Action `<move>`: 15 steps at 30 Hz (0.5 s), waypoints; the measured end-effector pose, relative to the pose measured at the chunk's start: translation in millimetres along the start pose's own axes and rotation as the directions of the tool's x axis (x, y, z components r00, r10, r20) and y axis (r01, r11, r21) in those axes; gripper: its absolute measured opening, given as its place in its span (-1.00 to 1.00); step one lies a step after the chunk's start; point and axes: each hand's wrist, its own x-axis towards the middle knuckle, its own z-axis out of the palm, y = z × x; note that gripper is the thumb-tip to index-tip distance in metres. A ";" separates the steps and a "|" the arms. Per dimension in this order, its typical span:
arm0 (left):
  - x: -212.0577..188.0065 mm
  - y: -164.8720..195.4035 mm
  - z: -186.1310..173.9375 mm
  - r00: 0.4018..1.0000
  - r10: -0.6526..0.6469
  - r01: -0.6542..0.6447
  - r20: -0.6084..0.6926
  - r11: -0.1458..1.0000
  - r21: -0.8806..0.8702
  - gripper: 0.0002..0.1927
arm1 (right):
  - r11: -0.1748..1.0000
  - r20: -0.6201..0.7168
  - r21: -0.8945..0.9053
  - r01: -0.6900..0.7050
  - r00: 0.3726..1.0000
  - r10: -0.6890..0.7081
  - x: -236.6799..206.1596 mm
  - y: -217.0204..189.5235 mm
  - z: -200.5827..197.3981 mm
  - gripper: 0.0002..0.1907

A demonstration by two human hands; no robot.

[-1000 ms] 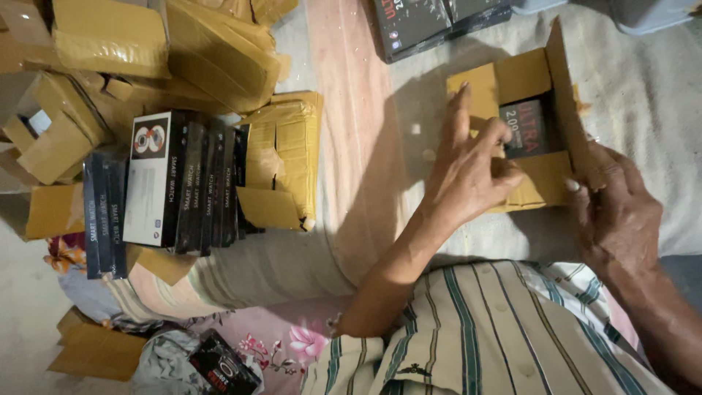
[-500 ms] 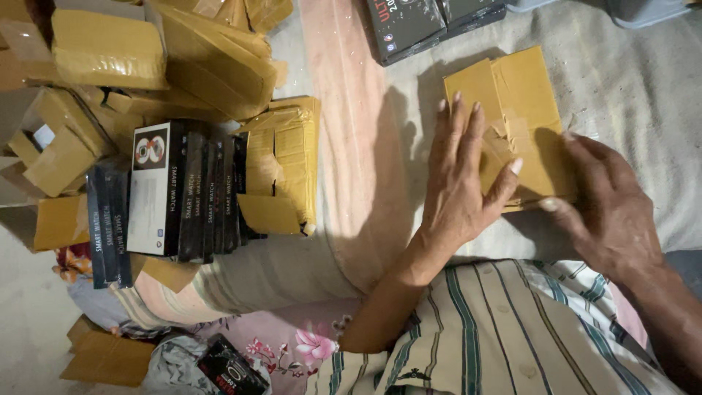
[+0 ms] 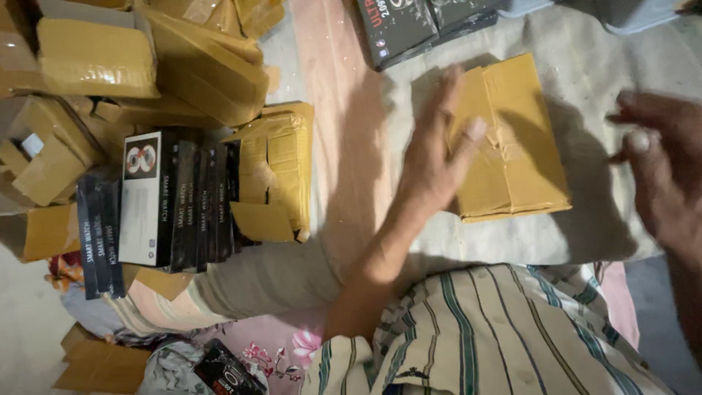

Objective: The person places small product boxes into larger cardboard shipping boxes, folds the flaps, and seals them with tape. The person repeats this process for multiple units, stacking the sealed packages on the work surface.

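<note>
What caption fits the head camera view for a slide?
Left hand resting on a closed cardboard box, right hand apart.

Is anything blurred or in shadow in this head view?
Head view: the right hand is smeared by motion blur; the left hand is slightly soft and casts a shadow beside the closed cardboard box; the row of black product boxes is sharp.

A row of black product boxes (image 3: 172, 201) stands beside taped cardboard cartons (image 3: 197, 62), perhaps sealed.
</note>
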 end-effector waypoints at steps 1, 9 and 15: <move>5.9 -0.4 -2.4 0.998 -0.012 0.012 -0.066 1.000 -0.003 -0.32 | 0.999 -0.009 -0.008 0.033 0.999 -0.033 9.2 5.3 -6.2 -0.66; 104.4 -46.1 45.7 0.982 -0.189 0.119 -0.005 0.636 -0.763 -0.55 | 0.979 -0.069 -0.201 -0.034 0.997 0.020 144.9 47.8 -11.9 -0.79; 168.8 -90.5 121.3 0.916 -0.388 0.183 0.102 0.177 -0.967 -0.55 | 0.710 0.106 -0.637 0.299 0.947 -0.304 240.6 67.8 14.4 -0.76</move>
